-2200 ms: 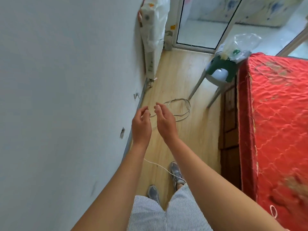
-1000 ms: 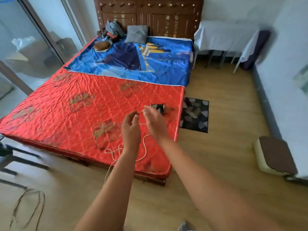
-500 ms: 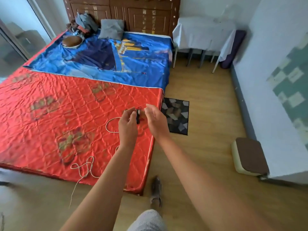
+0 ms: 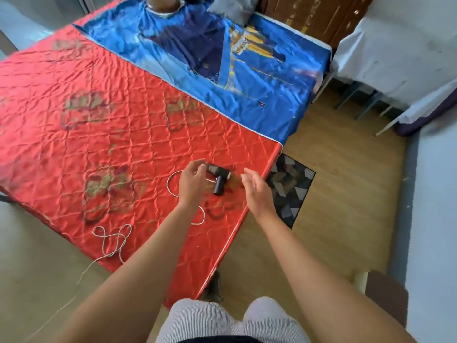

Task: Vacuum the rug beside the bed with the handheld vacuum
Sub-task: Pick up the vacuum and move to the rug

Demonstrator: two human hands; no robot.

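Note:
A small black handheld vacuum [image 4: 219, 179] lies on the red quilted bed cover [image 4: 111, 144], near the bed's right edge. My left hand [image 4: 191, 181] is at its left end, fingers curled and pinching the white cable [image 4: 112, 237], which loops across the cover and trails off the bed's near edge. A little to the right of the vacuum hovers my right hand [image 4: 256, 190], fingers relaxed and holding nothing. The dark patterned rug [image 4: 291, 191] lies on the wooden floor right beside the bed, partly hidden behind my right hand.
A blue sheet [image 4: 247, 78] covers the far half of the bed. A white-draped table [image 4: 395, 45] stands at the back right by the wall. A low stool [image 4: 380, 293] with a brown top sits at the near right. Wooden floor runs between bed and wall.
I have turned from the wall to the bed and stepped closer. The vacuum now lies on the red cover, and my right hand has opened and drawn away to the right.

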